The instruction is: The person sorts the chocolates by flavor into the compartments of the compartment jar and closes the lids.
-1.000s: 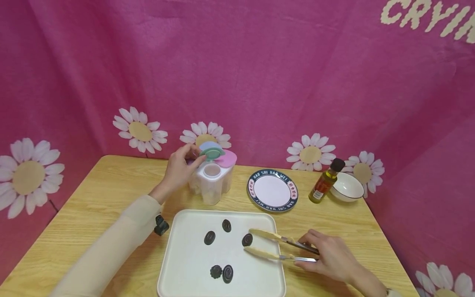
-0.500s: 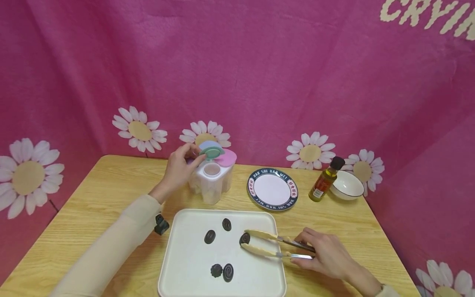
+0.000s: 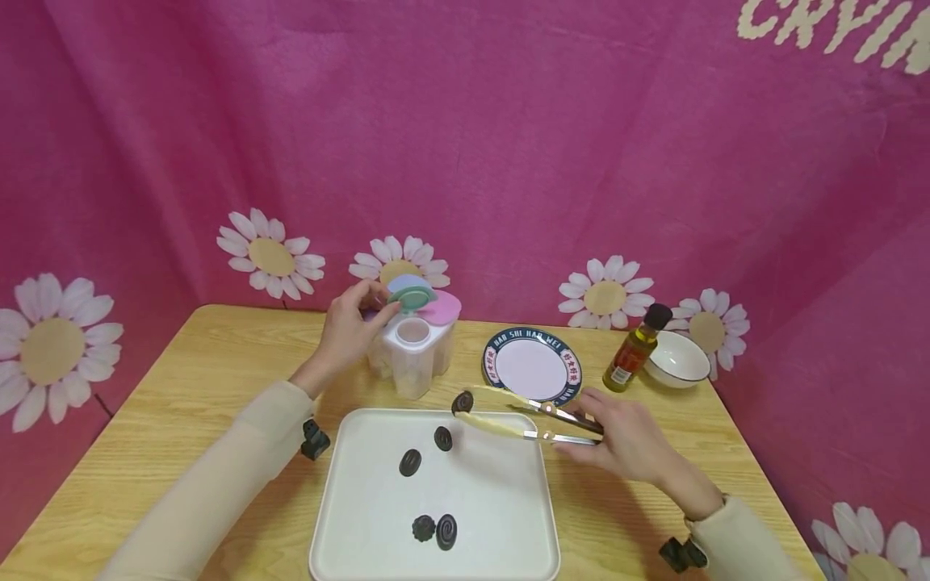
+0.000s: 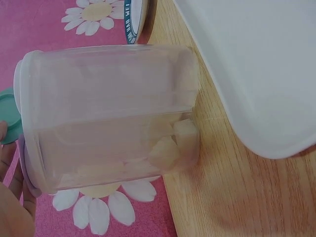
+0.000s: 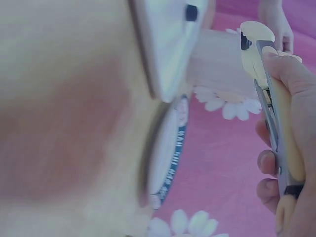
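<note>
With finger and thumb, my left hand (image 3: 349,323) pinches the raised green lid (image 3: 414,298) of a clear multi-compartment container (image 3: 412,363). The round opening below that lid is uncovered. Pale chunks (image 4: 170,145) lie at the bottom of one compartment in the left wrist view. My right hand (image 3: 625,432) grips a pair of tongs (image 3: 534,420) with cream tips. Between those tips a dark oval chocolate (image 3: 462,402) is held in the air above the tray's far edge. Other dark chocolates (image 3: 410,462) lie on the white tray (image 3: 363,557).
Behind the tongs sits a blue-rimmed plate (image 3: 490,371). An oil bottle (image 3: 630,359) and a white bowl (image 3: 679,361) stand at the back right. A pink flowered cloth (image 3: 465,161) hangs behind the wooden table (image 3: 240,355).
My right hand has lifted the chocolate off the tray with the tongs and moved it up, away from me and slightly left. My left hand stays at the green lid.
</note>
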Available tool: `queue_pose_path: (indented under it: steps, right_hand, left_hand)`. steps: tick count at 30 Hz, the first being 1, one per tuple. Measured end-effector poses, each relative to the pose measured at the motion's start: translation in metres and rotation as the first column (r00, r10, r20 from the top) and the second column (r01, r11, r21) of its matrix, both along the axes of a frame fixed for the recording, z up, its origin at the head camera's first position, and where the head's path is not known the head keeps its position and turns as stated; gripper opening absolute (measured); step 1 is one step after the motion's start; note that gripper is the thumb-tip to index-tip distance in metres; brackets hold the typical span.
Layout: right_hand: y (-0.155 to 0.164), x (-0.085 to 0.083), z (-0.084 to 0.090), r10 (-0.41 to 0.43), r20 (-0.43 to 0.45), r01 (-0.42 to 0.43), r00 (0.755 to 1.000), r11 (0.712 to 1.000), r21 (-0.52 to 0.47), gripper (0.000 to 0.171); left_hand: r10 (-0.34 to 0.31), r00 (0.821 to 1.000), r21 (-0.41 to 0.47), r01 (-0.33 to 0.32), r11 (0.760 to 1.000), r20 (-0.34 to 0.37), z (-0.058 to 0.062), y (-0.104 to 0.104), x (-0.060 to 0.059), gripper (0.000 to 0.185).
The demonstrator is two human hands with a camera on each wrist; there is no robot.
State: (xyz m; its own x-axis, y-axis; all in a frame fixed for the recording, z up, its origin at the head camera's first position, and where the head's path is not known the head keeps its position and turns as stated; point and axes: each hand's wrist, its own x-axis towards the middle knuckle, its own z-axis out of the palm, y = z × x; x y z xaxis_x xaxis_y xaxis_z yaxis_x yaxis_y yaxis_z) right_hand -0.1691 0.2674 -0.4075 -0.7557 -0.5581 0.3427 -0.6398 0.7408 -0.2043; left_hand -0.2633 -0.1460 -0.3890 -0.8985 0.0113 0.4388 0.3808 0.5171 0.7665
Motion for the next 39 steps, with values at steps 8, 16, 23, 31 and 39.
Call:
queue_pose_path:
  steps: [8, 16, 23, 31, 39]
  right_hand:
    - [-0.016, -0.037, 0.026, 0.028, -0.112, -0.032, 0.993, 0.999, -0.037, 0.044]
    - [-0.040, -0.066, 0.046, 0.056, -0.178, -0.064, 0.983, 0.997, -0.040, 0.046]
    - [-0.058, -0.081, 0.052, 0.097, -0.150, -0.103, 0.984, 0.994, -0.035, 0.047]
    - [-0.071, -0.084, 0.052, 0.069, -0.082, -0.072, 0.994, 0.997, -0.035, 0.047]
    - [-0.066, -0.081, 0.054, 0.091, -0.085, -0.095, 0.992, 0.995, -0.043, 0.049]
  left_hand:
    - [-0.005, 1.000, -0.006, 0.005, 1.000, 0.011, 0.001, -0.001, 0.002, 0.021]
    - [-0.004, 1.000, -0.016, 0.004, 1.000, 0.014, 0.003, -0.001, 0.003, 0.021]
    - [0.002, 1.000, -0.029, -0.001, 1.000, 0.022, 0.003, -0.001, 0.003, 0.021]
    - [0.001, 1.000, -0.032, 0.000, 0.999, 0.027, 0.003, -0.001, 0.002, 0.020]
    - [0.001, 0.999, -0.019, -0.001, 1.000, 0.034, 0.004, 0.000, 0.003, 0.020]
